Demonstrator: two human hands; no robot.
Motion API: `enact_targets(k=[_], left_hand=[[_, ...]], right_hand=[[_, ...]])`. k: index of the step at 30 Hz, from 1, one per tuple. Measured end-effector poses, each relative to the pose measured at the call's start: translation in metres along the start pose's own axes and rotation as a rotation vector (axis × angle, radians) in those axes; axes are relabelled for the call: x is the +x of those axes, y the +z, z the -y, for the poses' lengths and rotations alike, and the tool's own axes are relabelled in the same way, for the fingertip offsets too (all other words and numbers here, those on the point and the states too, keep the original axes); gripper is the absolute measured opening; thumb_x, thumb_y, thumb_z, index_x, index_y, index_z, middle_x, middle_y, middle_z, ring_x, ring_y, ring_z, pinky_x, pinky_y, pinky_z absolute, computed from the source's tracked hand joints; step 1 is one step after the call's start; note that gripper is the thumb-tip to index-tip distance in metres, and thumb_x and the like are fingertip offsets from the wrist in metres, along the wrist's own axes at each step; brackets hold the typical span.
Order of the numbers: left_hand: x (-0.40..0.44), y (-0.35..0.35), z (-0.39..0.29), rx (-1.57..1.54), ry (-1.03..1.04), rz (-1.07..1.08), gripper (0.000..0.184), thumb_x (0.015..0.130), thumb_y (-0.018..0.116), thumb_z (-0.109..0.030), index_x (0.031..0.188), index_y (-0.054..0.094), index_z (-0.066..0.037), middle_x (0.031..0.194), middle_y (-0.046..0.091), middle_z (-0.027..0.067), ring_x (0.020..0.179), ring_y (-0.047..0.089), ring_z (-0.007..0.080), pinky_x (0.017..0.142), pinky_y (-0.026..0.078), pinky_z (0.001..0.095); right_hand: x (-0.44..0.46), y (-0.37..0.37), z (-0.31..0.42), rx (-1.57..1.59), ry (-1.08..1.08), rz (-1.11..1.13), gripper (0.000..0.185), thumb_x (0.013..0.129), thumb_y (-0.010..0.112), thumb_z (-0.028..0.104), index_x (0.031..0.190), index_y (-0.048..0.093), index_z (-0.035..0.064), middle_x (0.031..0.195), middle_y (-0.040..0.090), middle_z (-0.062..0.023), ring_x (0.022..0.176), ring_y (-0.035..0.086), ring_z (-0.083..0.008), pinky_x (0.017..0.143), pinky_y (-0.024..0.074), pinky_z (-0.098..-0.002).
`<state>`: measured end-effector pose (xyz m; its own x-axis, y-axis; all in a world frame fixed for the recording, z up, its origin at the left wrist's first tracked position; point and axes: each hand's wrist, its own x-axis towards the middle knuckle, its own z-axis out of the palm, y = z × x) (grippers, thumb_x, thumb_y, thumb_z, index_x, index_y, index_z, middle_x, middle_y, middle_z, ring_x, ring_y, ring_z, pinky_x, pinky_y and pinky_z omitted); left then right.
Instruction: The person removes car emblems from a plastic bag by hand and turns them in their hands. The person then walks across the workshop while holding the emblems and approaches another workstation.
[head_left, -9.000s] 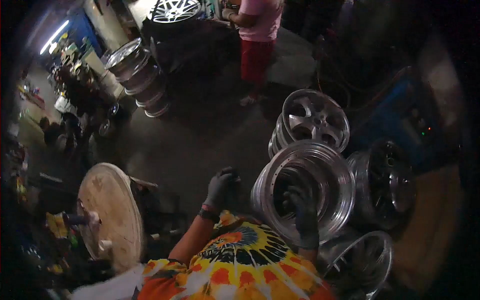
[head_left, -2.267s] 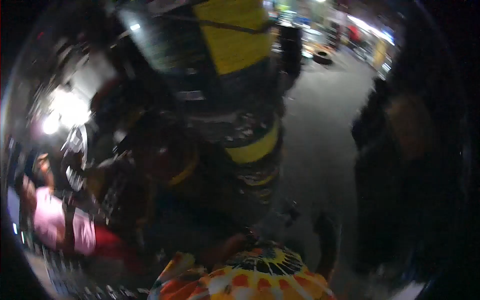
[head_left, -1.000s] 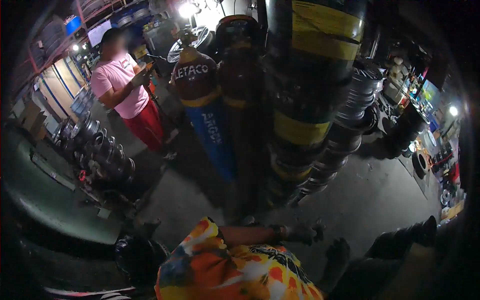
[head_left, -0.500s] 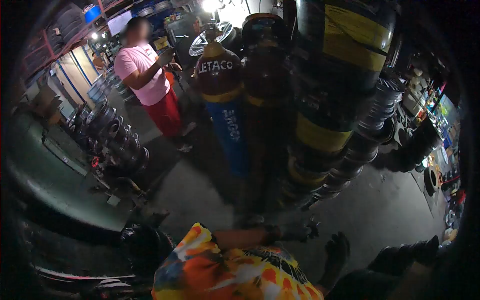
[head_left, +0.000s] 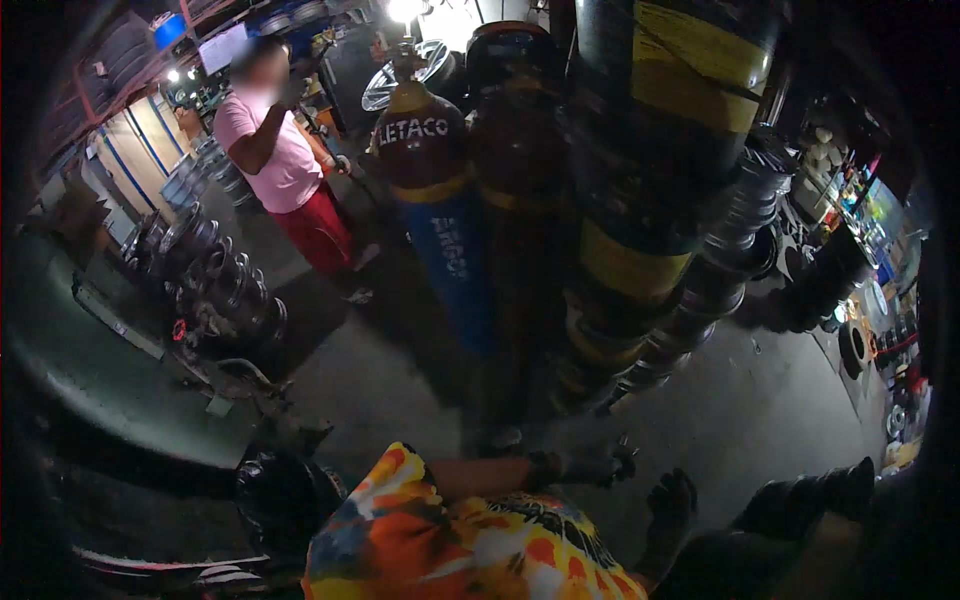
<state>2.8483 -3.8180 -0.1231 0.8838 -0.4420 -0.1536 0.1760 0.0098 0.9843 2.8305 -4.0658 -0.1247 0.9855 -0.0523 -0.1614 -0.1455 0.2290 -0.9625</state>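
My left hand (head_left: 600,465), in a dark glove, reaches across the front of my body at the bottom centre. Its fingers are curled, and a small shiny bit shows at their tips, too small to name. Just to its right is my right hand (head_left: 672,497), also gloved, with its fingers apart and nothing in them. Both hands are above the grey floor (head_left: 770,400). Beyond them stand a blue and brown gas cylinder (head_left: 445,240) with white lettering, a darker cylinder (head_left: 520,150) and a tall black and yellow column (head_left: 640,260).
A person (head_left: 275,160) in a pink shirt stands at the upper left, one hand raised near the face. Wheel rims (head_left: 225,275) are stacked at the left beside a large green tank (head_left: 130,385). More rims (head_left: 700,300) stand behind the column. A tyre (head_left: 855,345) lies far right.
The view has swung from the wheels and the round disc to the cylinders. Since half a second ago it has shifted slightly, and the person has raised a hand to the face. My hands have barely moved.
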Motion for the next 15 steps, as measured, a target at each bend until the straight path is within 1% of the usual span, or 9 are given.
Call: enact_targets(k=[2, 3, 5, 6, 7, 9, 10, 12, 15], left_hand=[[0.002, 0.004, 0.003, 0.002, -0.005, 0.015, 0.020, 0.096, 0.055, -0.006, 0.111, 0.067, 0.001, 0.093, 0.070, 0.0103, 0.076, 0.068, 0.0153, 0.065, 0.058, 0.0313], [0.001, 0.005, 0.004, 0.000, -0.008, 0.023, 0.020, 0.096, 0.055, -0.006, 0.111, 0.067, 0.000, 0.093, 0.070, 0.0103, 0.076, 0.068, 0.0154, 0.065, 0.058, 0.0313], [0.003, 0.006, 0.006, 0.002, -0.015, 0.031, 0.020, 0.096, 0.055, -0.006, 0.111, 0.067, 0.000, 0.093, 0.070, 0.0104, 0.076, 0.068, 0.0154, 0.065, 0.058, 0.0314], [0.004, 0.008, 0.006, -0.001, -0.018, 0.036, 0.020, 0.096, 0.055, -0.007, 0.111, 0.067, 0.000, 0.093, 0.070, 0.0104, 0.076, 0.068, 0.0155, 0.065, 0.058, 0.0315], [0.004, 0.009, 0.006, -0.003, -0.018, 0.038, 0.020, 0.096, 0.055, -0.007, 0.111, 0.067, 0.000, 0.093, 0.070, 0.0104, 0.076, 0.068, 0.0155, 0.065, 0.058, 0.0315], [0.005, 0.010, 0.007, -0.014, -0.019, 0.037, 0.019, 0.097, 0.056, -0.007, 0.110, 0.067, 0.000, 0.093, 0.070, 0.0105, 0.075, 0.068, 0.0156, 0.065, 0.058, 0.0316], [0.005, 0.011, 0.007, -0.017, -0.022, 0.033, 0.019, 0.097, 0.056, -0.007, 0.110, 0.067, 0.000, 0.093, 0.070, 0.0105, 0.075, 0.068, 0.0156, 0.065, 0.058, 0.0317], [0.007, 0.012, 0.007, -0.023, -0.024, 0.018, 0.019, 0.097, 0.056, -0.008, 0.110, 0.067, 0.000, 0.093, 0.070, 0.0105, 0.075, 0.068, 0.0157, 0.065, 0.058, 0.0318], [0.012, 0.014, 0.007, -0.030, -0.043, -0.006, 0.019, 0.097, 0.056, -0.008, 0.110, 0.067, 0.000, 0.093, 0.070, 0.0106, 0.074, 0.067, 0.0158, 0.065, 0.058, 0.0320]], right_hand=[[0.001, -0.009, -0.005, 0.174, 0.081, -0.013, 0.035, 0.102, 0.061, 0.027, 0.130, 0.062, 0.0058, 0.107, 0.069, -0.0091, 0.081, 0.064, -0.0167, 0.068, 0.0523, -0.0309], [0.000, -0.010, -0.005, 0.176, 0.081, -0.016, 0.035, 0.102, 0.061, 0.027, 0.130, 0.062, 0.0058, 0.107, 0.069, -0.0091, 0.081, 0.064, -0.0167, 0.068, 0.0523, -0.0309], [-0.001, -0.010, -0.004, 0.109, 0.153, -0.122, 0.033, 0.102, 0.061, 0.023, 0.130, 0.063, 0.0057, 0.107, 0.069, -0.0083, 0.084, 0.064, -0.0159, 0.069, 0.0526, -0.0306], [-0.002, -0.015, -0.009, 0.110, 0.155, -0.124, 0.033, 0.102, 0.061, 0.023, 0.130, 0.063, 0.0057, 0.107, 0.069, -0.0083, 0.084, 0.064, -0.0159, 0.069, 0.0526, -0.0306], [-0.004, -0.022, -0.016, -0.177, -0.061, -0.064, 0.032, 0.101, 0.061, 0.021, 0.130, 0.063, 0.0057, 0.108, 0.068, -0.0077, 0.085, 0.064, -0.0155, 0.070, 0.0527, -0.0305], [-0.005, -0.028, -0.021, -0.462, -0.275, 0.000, 0.032, 0.101, 0.062, 0.019, 0.130, 0.064, 0.0057, 0.108, 0.068, -0.0070, 0.086, 0.064, -0.0151, 0.071, 0.0528, -0.0304], [-0.005, -0.029, -0.020, -0.383, -0.196, -0.008, 0.032, 0.100, 0.062, 0.018, 0.130, 0.064, 0.0057, 0.109, 0.067, -0.0066, 0.087, 0.064, -0.0147, 0.072, 0.0528, -0.0303], [-0.006, -0.028, -0.020, -0.306, -0.114, -0.018, 0.032, 0.100, 0.062, 0.016, 0.130, 0.065, 0.0056, 0.110, 0.067, -0.0061, 0.087, 0.064, -0.0143, 0.073, 0.0528, -0.0303], [-0.007, -0.022, -0.018, -0.280, -0.177, -0.068, 0.031, 0.101, 0.061, 0.020, 0.128, 0.065, 0.0060, 0.112, 0.067, -0.0067, 0.087, 0.064, -0.0144, 0.075, 0.0525, -0.0298]])
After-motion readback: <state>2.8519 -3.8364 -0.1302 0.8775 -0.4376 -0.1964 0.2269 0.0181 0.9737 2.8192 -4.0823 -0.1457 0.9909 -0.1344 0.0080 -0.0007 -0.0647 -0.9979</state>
